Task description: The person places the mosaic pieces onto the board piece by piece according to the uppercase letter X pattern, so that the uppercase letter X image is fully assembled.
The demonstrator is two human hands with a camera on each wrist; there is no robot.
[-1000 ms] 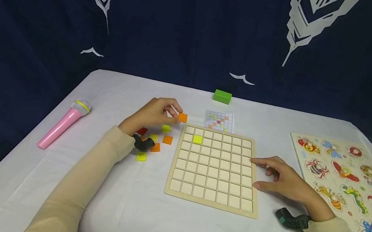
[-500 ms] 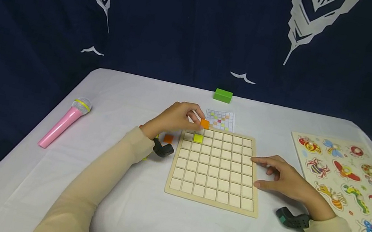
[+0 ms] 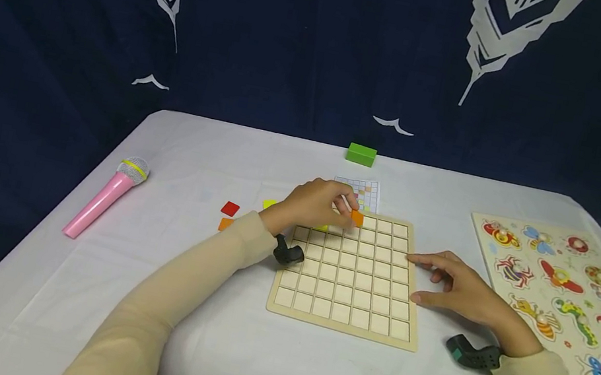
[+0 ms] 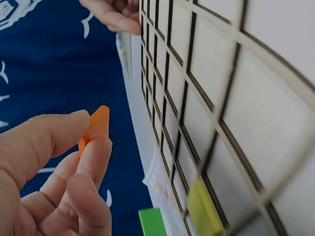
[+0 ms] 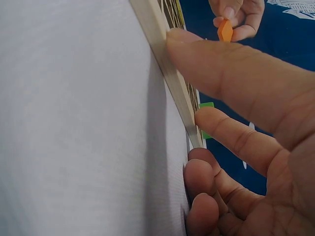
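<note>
White cloth is covering the table (image 3: 224, 348), and a dark blue patterned curtain is hanging behind it. Nearest the person, the wooden grid board (image 3: 348, 276) is lying flat on the cloth. The right hand (image 3: 459, 293) is resting against the board's right edge, fingers relaxed and mostly straight, thumb and fingertips touching the frame, gripping nothing. Farther in, the left hand (image 3: 318, 204) is hovering over the board's far rows, pinching an orange tile (image 3: 357, 218) between thumb and forefinger; the left wrist view is showing the tile (image 4: 97, 125) held clear above the cells. A yellow tile (image 4: 204, 206) is sitting in a cell near the board's far left corner, mostly hidden behind the left hand in the head view. Left of the board, loose tiles (image 3: 229, 208) in red, orange and yellow are lying on the cloth, and a pink microphone (image 3: 105, 199) is lying farther left. An insect puzzle board (image 3: 564, 301) is sitting to the right. Just beyond the grid board a pattern card (image 3: 366, 192) is lying, and a green block (image 3: 361, 155) is standing near the far edge.
</note>
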